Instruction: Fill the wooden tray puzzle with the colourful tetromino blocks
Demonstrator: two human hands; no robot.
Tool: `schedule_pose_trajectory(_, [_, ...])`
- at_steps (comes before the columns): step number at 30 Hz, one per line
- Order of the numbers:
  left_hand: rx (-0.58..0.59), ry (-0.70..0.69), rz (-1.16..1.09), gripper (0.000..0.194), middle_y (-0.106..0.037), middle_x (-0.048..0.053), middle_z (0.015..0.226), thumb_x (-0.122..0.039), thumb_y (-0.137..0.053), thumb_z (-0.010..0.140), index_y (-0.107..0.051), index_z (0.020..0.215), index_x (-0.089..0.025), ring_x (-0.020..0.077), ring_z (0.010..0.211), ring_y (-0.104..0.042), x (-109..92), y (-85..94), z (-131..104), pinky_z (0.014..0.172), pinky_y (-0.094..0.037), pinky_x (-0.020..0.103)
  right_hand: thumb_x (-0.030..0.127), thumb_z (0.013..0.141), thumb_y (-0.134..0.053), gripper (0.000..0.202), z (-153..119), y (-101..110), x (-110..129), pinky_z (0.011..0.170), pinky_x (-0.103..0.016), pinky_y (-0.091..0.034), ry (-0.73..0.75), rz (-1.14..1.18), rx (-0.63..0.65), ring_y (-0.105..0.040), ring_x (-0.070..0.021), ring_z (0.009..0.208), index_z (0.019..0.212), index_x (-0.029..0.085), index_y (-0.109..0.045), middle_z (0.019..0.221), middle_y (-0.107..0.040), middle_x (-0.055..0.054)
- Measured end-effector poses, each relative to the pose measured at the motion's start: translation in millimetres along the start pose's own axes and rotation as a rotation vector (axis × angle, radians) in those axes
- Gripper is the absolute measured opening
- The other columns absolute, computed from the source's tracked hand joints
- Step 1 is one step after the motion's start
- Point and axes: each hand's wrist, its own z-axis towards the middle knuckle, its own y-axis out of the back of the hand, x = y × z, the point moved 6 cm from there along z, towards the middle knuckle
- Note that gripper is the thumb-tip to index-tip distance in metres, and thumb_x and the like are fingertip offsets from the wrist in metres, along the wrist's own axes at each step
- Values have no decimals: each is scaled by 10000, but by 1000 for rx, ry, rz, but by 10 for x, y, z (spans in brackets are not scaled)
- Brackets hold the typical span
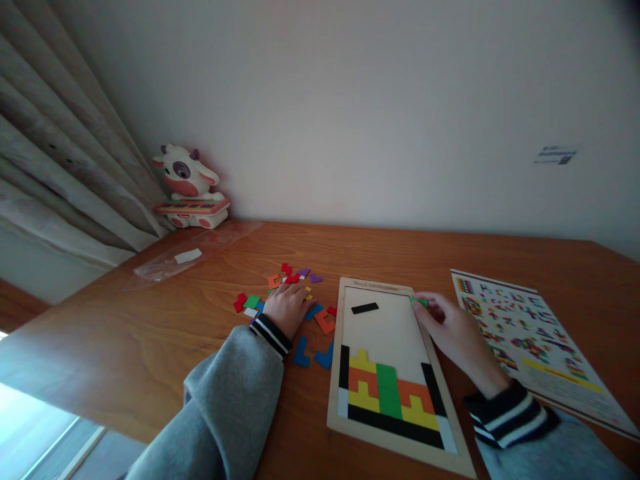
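Observation:
My left hand (287, 308) lies over a loose pile of coloured puzzle pieces, its fingertips hidden among them. Whether it grips one I cannot tell. My right hand (443, 323) pinches a green puzzle piece (421, 302) above the upper right edge of a wooden puzzle tray (335, 393). Fitted pieces fill the tray's near half: black strips, white, yellow, orange, and a green block (389, 392) in the middle. A single black strip (365, 308) lies loose in its far half. Two blue L-shaped pieces, one of them this blue piece (301, 352), rest left of the tray.
A printed pattern sheet (537, 347) lies on the table right of the tray. At the back left stands a cow toy (193, 187) with a keyboard, a clear plastic bag (165, 268) in front of it. Curtains (65, 133) hang on the left; a wall bounds the table's back.

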Motion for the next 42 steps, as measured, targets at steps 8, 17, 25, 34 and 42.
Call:
schedule_pose_trajectory(8, [3,-5,-53,181,-719,66,1027,-309,-558,956,-680,1029,-196,226,977,-649,-30,1,9,875,-507,330,465,875,-509,419,34,-16,-166,694,-375,-516,-35,-15,21,-677,-235,752,1160,178,-618,883,-737,-84])
schedule_pose_trajectory(17, [-80,-48,-31,293,-724,84,1044,-156,-424,974,-562,1232,-165,199,934,-687,-18,-31,-1,833,-545,299,413,888,-509,326,25,-34,-180,707,-378,-511,22,-128,66,-669,-237,794,1064,195,-677,914,-721,-85])
schedule_pose_trajectory(25, [-376,-311,-351,179,-735,61,947,-180,-548,944,-659,1084,-176,168,860,-706,-228,212,-94,803,-591,277,416,915,-512,293,17,83,56,801,-421,-526,186,-99,-102,-640,-254,880,1013,184,-664,1000,-658,-119])
schedule_pose_trajectory(34, [-383,-580,-678,143,-724,29,820,-249,-654,913,-642,1023,-159,108,682,-680,-829,364,-350,649,-561,190,376,890,-658,234,-387,-133,925,850,-330,-531,498,273,350,-635,-190,974,1093,260,-648,1076,-677,-46])
schedule_pose_trajectory(42, [-274,-657,-674,113,-730,63,926,-191,-598,924,-619,1030,-157,165,855,-677,-935,344,-358,795,-558,274,412,914,-605,207,-332,-157,773,756,-301,-538,287,350,421,-652,-165,813,990,233,-676,912,-697,-34])
